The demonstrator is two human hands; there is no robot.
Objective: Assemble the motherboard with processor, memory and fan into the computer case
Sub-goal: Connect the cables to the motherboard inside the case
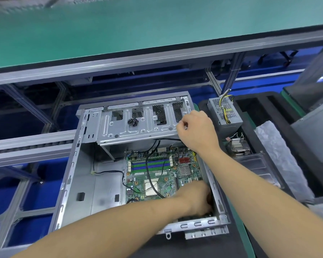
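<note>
Motherboard (157, 175) lying inside the open computer case (78, 164).
Left grip (196, 198) curled at the board's near right corner, contents hidden; right grip (196, 127) curled at the drive cage (138, 123), hold unclear.

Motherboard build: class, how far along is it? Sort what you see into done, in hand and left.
Done: motherboard lies inside the case.
In hand: left hand reaches to its near right corner; right hand pinches something small by the drive cage.
Left: memory slots look empty, no fan over the processor socket.
</note>
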